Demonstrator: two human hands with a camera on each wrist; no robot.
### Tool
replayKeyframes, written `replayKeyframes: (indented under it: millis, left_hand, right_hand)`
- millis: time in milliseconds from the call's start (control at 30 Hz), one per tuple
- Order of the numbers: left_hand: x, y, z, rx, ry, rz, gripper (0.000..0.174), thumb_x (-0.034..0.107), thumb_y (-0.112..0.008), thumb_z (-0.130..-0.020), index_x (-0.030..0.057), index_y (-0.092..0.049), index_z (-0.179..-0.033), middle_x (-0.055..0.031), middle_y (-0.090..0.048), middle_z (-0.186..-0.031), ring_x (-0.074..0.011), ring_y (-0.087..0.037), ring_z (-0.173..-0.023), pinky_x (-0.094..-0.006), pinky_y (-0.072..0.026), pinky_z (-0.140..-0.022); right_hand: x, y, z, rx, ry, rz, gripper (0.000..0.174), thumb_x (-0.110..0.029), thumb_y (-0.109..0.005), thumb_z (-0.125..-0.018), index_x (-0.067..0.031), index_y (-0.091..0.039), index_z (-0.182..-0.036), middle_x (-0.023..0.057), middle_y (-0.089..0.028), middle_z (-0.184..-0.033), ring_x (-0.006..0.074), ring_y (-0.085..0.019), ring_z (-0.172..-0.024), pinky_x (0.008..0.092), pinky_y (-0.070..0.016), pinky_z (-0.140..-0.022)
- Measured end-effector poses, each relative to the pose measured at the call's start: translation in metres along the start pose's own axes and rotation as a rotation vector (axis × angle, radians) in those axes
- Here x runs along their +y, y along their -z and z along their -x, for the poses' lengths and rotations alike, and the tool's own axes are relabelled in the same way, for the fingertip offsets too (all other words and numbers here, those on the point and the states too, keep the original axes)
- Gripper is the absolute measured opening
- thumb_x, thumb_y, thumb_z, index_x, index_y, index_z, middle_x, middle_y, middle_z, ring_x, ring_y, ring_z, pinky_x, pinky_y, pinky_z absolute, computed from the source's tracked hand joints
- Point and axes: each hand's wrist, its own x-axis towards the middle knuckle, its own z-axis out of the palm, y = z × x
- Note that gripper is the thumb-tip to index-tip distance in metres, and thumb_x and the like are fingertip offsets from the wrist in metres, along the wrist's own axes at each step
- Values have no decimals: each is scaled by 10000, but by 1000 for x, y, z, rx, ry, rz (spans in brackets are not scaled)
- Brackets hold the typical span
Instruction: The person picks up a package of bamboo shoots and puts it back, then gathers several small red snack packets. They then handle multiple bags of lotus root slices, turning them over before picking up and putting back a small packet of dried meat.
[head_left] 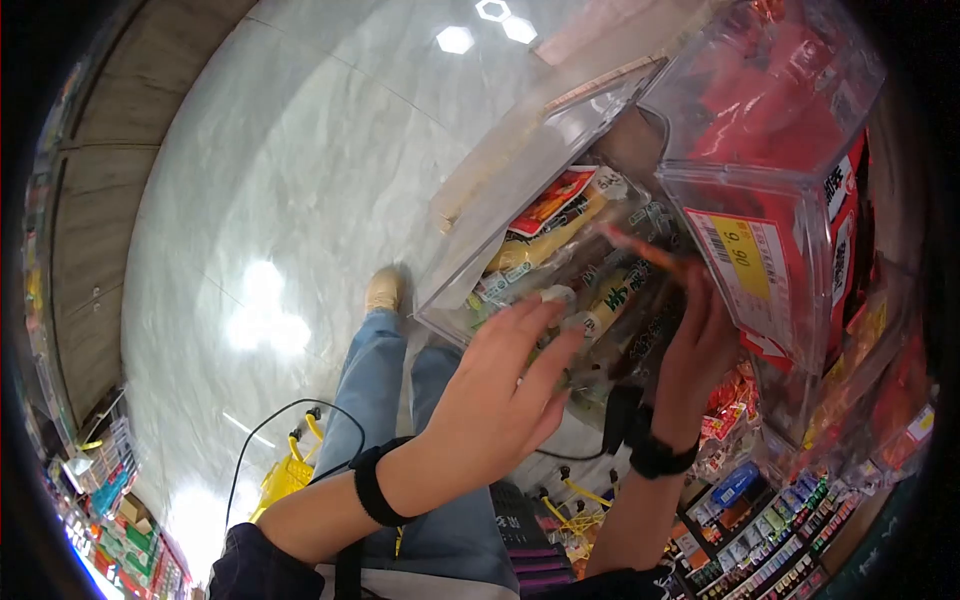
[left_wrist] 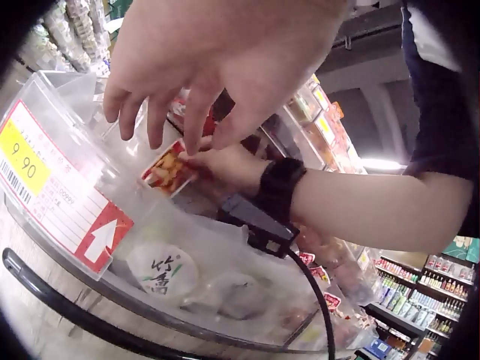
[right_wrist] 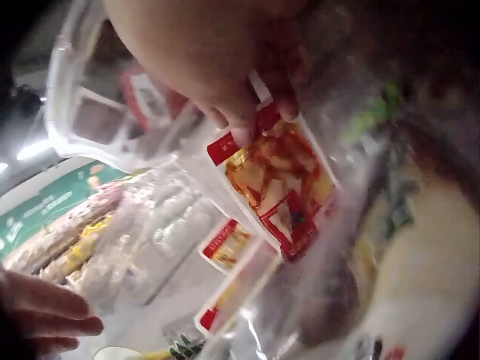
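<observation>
In the right wrist view, the right hand (right_wrist: 217, 67) pinches the top edge of a red-bordered food packet (right_wrist: 281, 180) between thumb and fingers. The head view has this right hand (head_left: 700, 330) at the right side of a clear bin (head_left: 500, 235) of bagged foods. The left hand (head_left: 500, 380) is over the near side of the bin, fingers spread and slightly bent, above a yellow bagged item (head_left: 612, 300). No object shows in the left hand (left_wrist: 217, 60) in the left wrist view; whether its fingertips touch the bags cannot be told.
A clear box (head_left: 800, 190) of red packets with a price label (head_left: 745, 262) stands beside the bin. A black cable (head_left: 236, 480) runs past the legs. Yellow frames (head_left: 285, 480) stand on the pale floor (head_left: 260, 180). Shelves of goods (head_left: 770, 530) are at the lower right.
</observation>
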Motion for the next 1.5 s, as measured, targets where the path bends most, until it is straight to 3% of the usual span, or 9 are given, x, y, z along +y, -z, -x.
replayKeyframes:
  millis: [100, 267, 300, 400, 467, 567, 1000, 1267, 1500]
  left_hand:
    - [7, 4, -6, 68, 29, 4, 613, 80, -713, -653, 15, -454, -1205, -175, -459, -1222, -375, -401, -1184, -443, -353, -980]
    - [-3, 10, -1, -58, -36, -137, 444, 64, -713, -659, 34, -533, -1063, -135, -596, -924, -311, -585, -847, -379, -470, -715]
    - [-5, 12, 3, -104, -3, -141, 394, 57, -711, -662, 40, -548, -1021, -121, -614, -853, -296, -609, -760, -367, -483, -645]
    - [-5, 17, 10, -42, 82, -62, 266, 39, -701, -678, 53, -553, -899, -94, -603, -736, -272, -588, -594, -351, -445, -504]
    - [-7, 17, 20, -87, 99, -48, 242, 34, -694, -690, 51, -546, -881, -100, -599, -741, -278, -588, -599, -352, -447, -507]
    - [-14, 14, 36, -141, 93, -24, 237, 31, -690, -692, 43, -544, -878, -104, -595, -744, -284, -585, -603, -356, -448, -509]
    - [-18, 26, 41, -138, 106, -30, 237, 64, -682, -709, 44, -558, -910, -105, -593, -778, -293, -589, -665, -361, -453, -562]
    - [-23, 37, 44, -138, 181, -78, 233, 79, -672, -729, 41, -562, -932, -124, -595, -767, -307, -591, -677, -362, -458, -571]
    - [-19, 33, 45, -172, 158, -80, 222, 77, -672, -732, 44, -562, -922, -125, -598, -754, -304, -593, -666, -359, -459, -565]
  right_hand:
    - [-3, 16, 16, -120, 60, -319, 179, -96, -460, -910, -4, -612, -929, 124, -629, -922, 227, -589, -890, 329, -446, -791]
    - [-20, 28, 26, -385, 259, -684, 167, -65, -447, -900, 17, -583, -954, 135, -608, -963, 237, -567, -898, 348, -436, -818]
    - [-15, 15, 22, -291, 209, -702, 214, -67, -505, -875, 4, -553, -1071, 134, -604, -995, 233, -570, -919, 336, -430, -849]
    - [-23, -6, -14, -553, -187, -595, 370, -63, -573, -828, -45, -508, -1192, 166, -573, -1098, 264, -555, -1021, 331, -426, -882]
    - [-23, -33, -34, -512, 222, -410, 471, -45, -616, -778, -75, -490, -1231, 186, -505, -1196, 288, -537, -1062, 341, -435, -883]
    - [-26, -79, -57, -540, 499, -132, 549, -31, -663, -713, -102, -494, -1230, 185, -420, -1279, 317, -517, -1077, 378, -449, -869]
    - [-10, -108, -71, -433, 510, 8, 384, -102, -603, -718, -93, -560, -1099, 96, -478, -1153, 267, -505, -1033, 383, -444, -834]
    - [-11, -97, -70, -379, 869, -120, 292, -127, -484, -775, -78, -577, -1047, 64, -521, -1084, 219, -503, -1023, 353, -407, -858]
    - [15, -150, -51, -228, 635, 207, 252, -132, -515, -777, -95, -539, -1025, 39, -505, -1134, 198, -546, -953, 343, -446, -821]
